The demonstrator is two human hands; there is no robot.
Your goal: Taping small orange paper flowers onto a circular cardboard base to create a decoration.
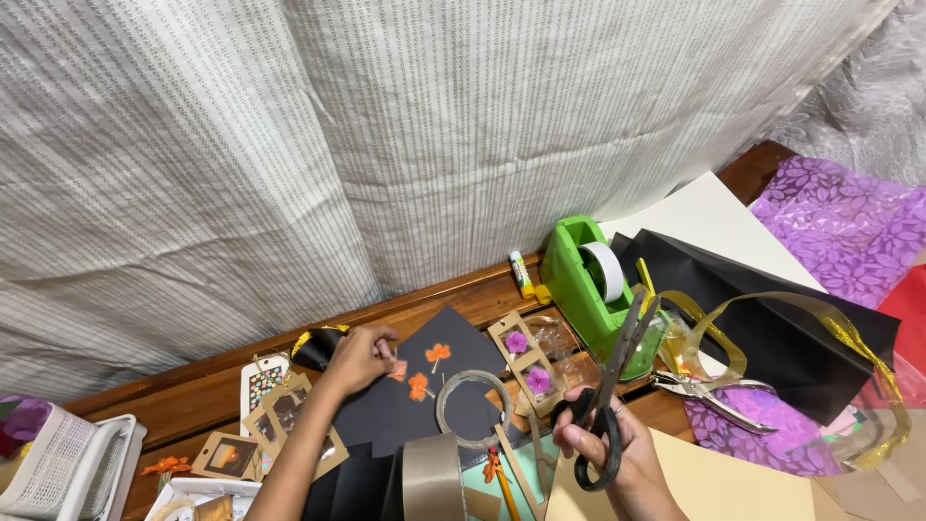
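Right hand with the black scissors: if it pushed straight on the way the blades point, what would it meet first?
Probably the green tape dispenser: the black scissors in the right hand point at it, though depth is unclear.

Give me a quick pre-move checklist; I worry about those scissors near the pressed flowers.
1. Right hand grips scissors by the handles: ok.
2. Scissor blades point up and away from both hands: ok.
3. Left hand touches an orange flower on the black sheet: ok.
4. Blades stand apart from the orange flowers: ok.
5. Blades shut fully: cannot tell.
6. Tape roll lies on the black sheet's lower edge, crowding it: not ok.
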